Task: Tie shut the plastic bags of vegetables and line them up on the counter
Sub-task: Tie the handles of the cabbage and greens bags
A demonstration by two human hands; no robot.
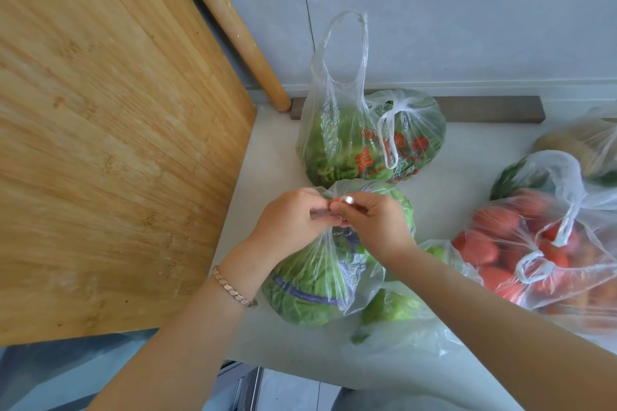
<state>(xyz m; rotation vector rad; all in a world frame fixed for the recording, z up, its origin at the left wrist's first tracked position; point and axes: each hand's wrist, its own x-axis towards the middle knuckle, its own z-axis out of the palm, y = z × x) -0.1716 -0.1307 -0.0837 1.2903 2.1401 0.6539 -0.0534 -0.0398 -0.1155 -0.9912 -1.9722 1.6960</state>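
we pinch the gathered neck of the clear plastic bag of green leaves (320, 280) with both hands. left hand (290, 220) and right hand (374, 223) fingers grip it. it rests on the pale grey counter (267, 157).

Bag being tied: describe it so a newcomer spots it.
Start at the wooden board on the left. Right of it on the counter, the left hand and right hand pinch the neck of a greens bag. Only it has purple print; the bag behind has red.

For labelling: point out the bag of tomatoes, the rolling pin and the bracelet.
bag of tomatoes (494, 243), head view, plastic over the tomatoes.
rolling pin (227, 25), head view, middle of the shaft.
bracelet (233, 288), head view, links across the wrist.
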